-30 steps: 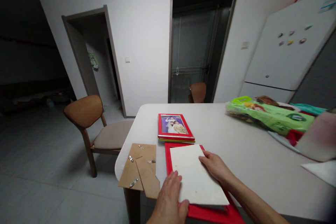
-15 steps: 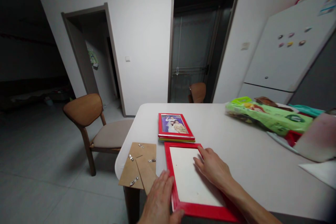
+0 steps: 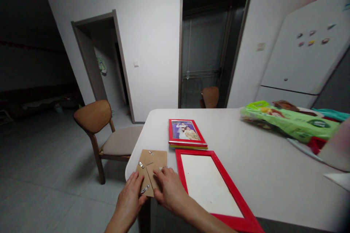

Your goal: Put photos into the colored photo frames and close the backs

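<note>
A brown picture-frame backing board [image 3: 154, 156] with metal clips and a stand flap lies at the table's left front corner, partly over the edge. My left hand [image 3: 129, 193] holds its left front edge, fingers along the side and thumb at the front. Across its right part lies my right hand [image 3: 171, 189], fingers bent and closed on the board and stand flap. Beside it, a red picture frame [image 3: 228, 180] lies face down, a white sheet [image 3: 210, 182] inside its border. Behind that frame sits a stack with a red-framed photo [image 3: 187, 131] on top.
The white table [image 3: 226, 131] carries a green plastic package [image 3: 287, 118] and other items at the right. A wooden chair [image 3: 94, 116] stands left of the table, another chair [image 3: 210, 97] behind it. A white fridge [image 3: 298, 58] is at the far right.
Both hands have left the red frame and moved left onto the backing board. The frame stays on the table, and the camera view has shifted slightly.
</note>
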A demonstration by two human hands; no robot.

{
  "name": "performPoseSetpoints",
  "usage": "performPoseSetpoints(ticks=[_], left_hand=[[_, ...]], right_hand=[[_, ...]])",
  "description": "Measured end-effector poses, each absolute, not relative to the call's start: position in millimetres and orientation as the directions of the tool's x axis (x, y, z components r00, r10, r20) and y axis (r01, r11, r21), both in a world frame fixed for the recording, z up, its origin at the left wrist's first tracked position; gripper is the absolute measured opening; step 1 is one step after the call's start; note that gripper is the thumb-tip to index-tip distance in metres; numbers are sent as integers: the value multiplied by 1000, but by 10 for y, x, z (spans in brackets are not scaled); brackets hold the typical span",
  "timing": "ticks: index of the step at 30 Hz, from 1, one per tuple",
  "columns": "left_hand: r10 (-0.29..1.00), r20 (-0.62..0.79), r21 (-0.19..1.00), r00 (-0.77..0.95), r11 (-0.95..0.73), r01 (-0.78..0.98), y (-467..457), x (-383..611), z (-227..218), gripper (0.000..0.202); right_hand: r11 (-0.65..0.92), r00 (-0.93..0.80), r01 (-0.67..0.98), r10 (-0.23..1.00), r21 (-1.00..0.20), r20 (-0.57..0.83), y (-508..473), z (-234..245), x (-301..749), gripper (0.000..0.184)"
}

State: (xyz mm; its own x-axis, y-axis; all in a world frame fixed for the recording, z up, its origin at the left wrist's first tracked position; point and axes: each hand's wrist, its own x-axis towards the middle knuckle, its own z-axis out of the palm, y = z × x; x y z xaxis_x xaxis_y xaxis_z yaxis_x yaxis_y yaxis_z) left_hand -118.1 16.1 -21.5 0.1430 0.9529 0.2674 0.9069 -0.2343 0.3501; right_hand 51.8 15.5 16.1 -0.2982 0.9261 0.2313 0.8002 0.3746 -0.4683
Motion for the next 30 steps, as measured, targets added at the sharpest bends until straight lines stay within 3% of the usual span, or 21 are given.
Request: performPoseSetpoints(ticks=[7,16,23,30], left_hand=[[920,343,366,188,-316,876,104,-903,17,41],[792,523,300,316,-517,801,-41,-552,167,52],[821,287,406,493,-571,713,-130,116,194,61],[843,169,484,511,-522,702,-84,359,67,55]], right_hand=[[319,-213,732,946,-602,244,156,243,804,57],[364,-198,675,928,-642,317,-93,496,1195,57],[159,-84,787,985,-596,151,-313,361,1918,52],[155,-94,835,986,-528,140,-322,192,2153,50]])
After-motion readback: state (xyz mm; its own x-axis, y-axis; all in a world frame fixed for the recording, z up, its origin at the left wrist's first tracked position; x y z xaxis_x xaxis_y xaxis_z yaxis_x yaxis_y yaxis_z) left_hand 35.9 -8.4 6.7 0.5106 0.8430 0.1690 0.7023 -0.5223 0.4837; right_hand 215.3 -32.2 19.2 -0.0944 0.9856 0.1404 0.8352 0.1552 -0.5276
